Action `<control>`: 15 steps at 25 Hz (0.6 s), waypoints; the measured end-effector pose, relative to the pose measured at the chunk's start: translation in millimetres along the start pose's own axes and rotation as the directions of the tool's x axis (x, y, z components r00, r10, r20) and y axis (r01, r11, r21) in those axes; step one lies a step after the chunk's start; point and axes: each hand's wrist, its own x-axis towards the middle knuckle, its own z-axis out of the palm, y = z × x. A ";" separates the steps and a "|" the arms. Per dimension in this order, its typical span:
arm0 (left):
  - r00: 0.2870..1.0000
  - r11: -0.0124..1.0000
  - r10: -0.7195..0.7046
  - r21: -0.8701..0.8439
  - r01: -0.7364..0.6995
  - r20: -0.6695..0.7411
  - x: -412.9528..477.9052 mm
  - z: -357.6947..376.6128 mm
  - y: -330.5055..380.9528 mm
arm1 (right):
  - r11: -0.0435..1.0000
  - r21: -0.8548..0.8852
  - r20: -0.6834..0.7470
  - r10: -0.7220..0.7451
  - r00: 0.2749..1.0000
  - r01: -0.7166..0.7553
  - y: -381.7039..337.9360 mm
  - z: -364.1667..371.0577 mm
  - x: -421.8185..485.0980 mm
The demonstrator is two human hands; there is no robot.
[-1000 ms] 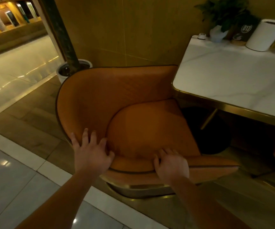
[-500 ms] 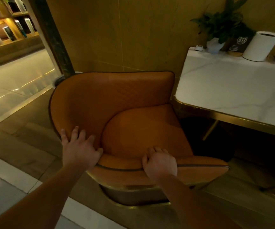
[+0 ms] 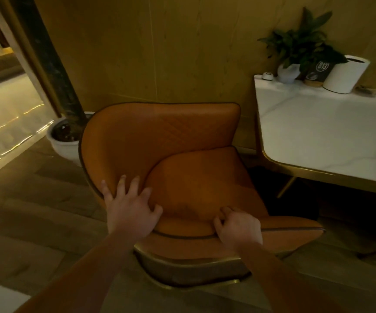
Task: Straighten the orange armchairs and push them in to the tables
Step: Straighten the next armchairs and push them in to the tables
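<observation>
An orange armchair [image 3: 164, 141] with dark piping and a gold base stands in the middle, its open front turned toward the white marble table [image 3: 317, 136] on the right. The seat cushion [image 3: 200, 184] lies just left of the table's gold-edged corner. My left hand [image 3: 130, 206] presses flat, fingers spread, on the near left wing of the chair's shell. My right hand [image 3: 239, 227] curls its fingers over the near rim beside the cushion, gripping it.
A white planter [image 3: 65, 141] with a dark trunk stands on the floor behind the chair's left side. On the table's far edge sit a potted plant [image 3: 295, 53], a B13 sign [image 3: 320, 68] and a white cylinder [image 3: 345, 73]. A yellow wall runs behind.
The chair and my view have shifted away from the tiled aisle toward the wall. Both hands stay on the chair's near rim; the white floor tile has nearly left the view.
</observation>
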 end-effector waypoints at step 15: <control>0.991 0.990 0.134 0.047 -0.134 -0.002 170.3 35.0 -41.2 | 0.995 -0.008 -0.068 0.103 0.992 -0.104 -47.7 12.0 136.9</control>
